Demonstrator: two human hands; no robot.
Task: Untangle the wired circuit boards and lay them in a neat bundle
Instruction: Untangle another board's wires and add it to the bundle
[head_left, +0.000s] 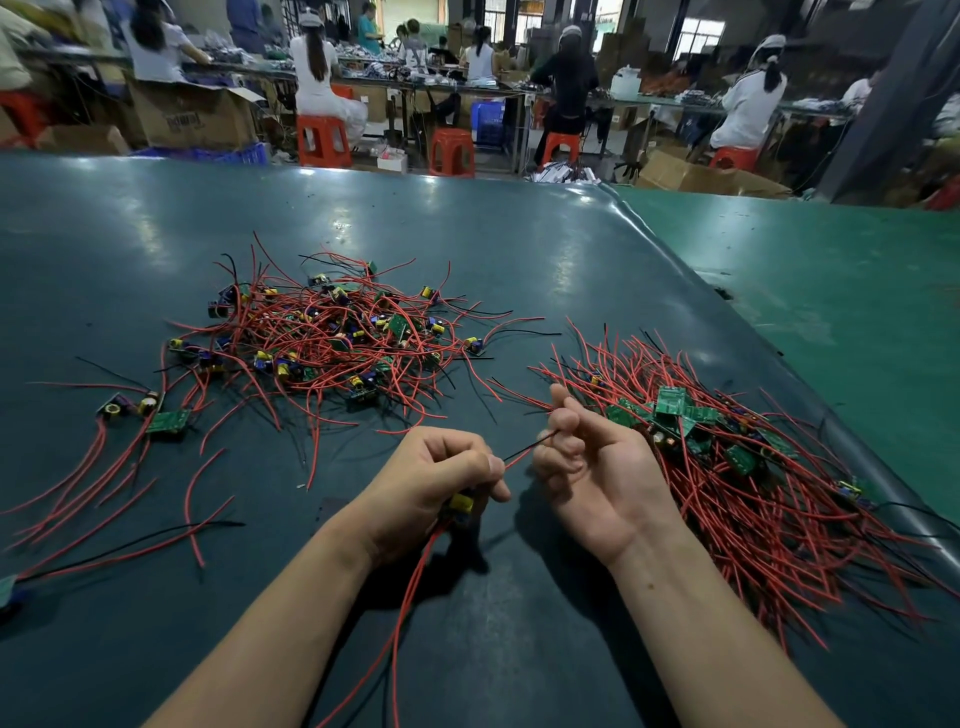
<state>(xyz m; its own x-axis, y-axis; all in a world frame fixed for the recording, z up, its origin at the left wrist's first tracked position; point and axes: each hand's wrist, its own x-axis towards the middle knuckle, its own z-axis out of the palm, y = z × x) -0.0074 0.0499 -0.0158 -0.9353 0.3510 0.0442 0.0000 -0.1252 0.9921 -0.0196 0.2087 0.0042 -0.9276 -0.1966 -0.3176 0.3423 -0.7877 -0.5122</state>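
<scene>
Between my hands, above the dark green mat (467, 234), one thin black wire (524, 449) runs taut. My left hand (441, 478) curls round a small circuit board with a yellow component (461, 503), its red leads (415, 582) trailing down toward me; thumb and forefinger pinch the wire near the board. My right hand (582, 457), palm up, pinches the wire's far end between curled fingers, probably to draw it straight before laying it down. Sorted bundle (753, 493) lies just right of my right hand, wires fanned roughly parallel, boards stacked together. Tangled pile (332, 338) sits well apart, ahead and left. A few loose boards (166, 422) lie nearer left, wires splayed toward the edge.
</scene>
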